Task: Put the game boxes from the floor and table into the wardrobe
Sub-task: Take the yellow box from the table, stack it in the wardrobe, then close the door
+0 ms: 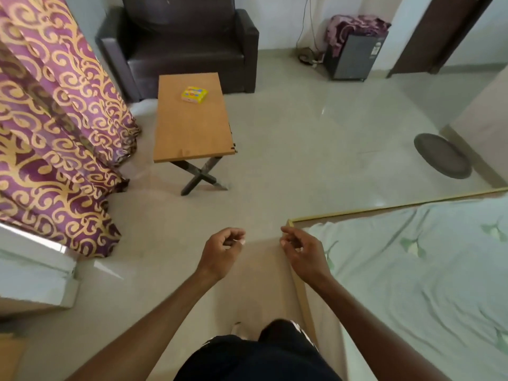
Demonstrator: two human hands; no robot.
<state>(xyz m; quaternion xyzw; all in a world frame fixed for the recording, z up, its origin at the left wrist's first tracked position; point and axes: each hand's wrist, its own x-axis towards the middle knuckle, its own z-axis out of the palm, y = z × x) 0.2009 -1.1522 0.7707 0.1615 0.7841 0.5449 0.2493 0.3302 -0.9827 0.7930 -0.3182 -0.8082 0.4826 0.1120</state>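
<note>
Game box: I see one yellow game box (194,95) lying flat on the far half of the table top, toward the armchair end. It is well apart from both hands.
Table: The table (192,133) is a wooden folding one on crossed dark legs. It stands on the pale floor (302,133), just in front of a dark armchair (178,45).
Left hand: My left hand (222,250) hangs in the air over bare floor, back of the hand toward the camera. Its fingers are loosely curled inward, and I can see nothing in its grasp.
Right hand: My right hand (299,250) mirrors it, level with the left. Its fingers are loosely curled and hold nothing, and it hovers above the near corner of the bed (412,284).
Arms: Both bare forearms reach forward from the bottom of the view and angle toward each other. The hands stay apart, with a strip of floor between them.
Left side: A purple and gold patterned curtain (55,119) hangs down to the floor beside the table.
Right side: The bed carries a pale green sheet. Beyond it a dark round mat (442,155) lies on the floor.
Far wall: A small grey fridge (354,55) stands there with a purple cloth (354,26) draped on top.
</note>
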